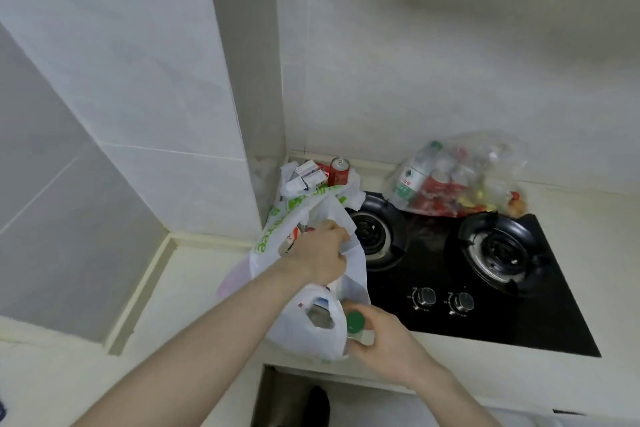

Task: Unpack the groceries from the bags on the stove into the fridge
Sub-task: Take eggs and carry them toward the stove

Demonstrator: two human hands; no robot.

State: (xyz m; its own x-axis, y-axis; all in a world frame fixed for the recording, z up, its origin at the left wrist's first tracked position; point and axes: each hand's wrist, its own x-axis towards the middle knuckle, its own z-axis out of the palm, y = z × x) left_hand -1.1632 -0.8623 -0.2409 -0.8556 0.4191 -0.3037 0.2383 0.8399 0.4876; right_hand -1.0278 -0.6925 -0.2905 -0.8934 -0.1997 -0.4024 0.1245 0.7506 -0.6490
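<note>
White plastic bag (294,326) with green lettering stands at the left edge of the stove (485,305), overhanging the counter (194,291). Left hand (320,250) grips the bag's upper rim, fingers curled into the plastic. Right hand (384,340), below and nearer the camera, is closed round a green-capped bottle (356,324) at the bag's mouth; the bottle's body is mostly hidden by fingers and plastic. Bag contents show only as blurred shapes through the film. Beyond the left hand, a red can (338,172) and a white carton (306,177) rise from crumpled plastic in the corner. To the far right of it, a clear bag (460,177) lies behind the burners, contents partly indistinct. Two knobs (443,300) sit right of the right hand. White tiled walls (433,62) enclose the corner
</note>
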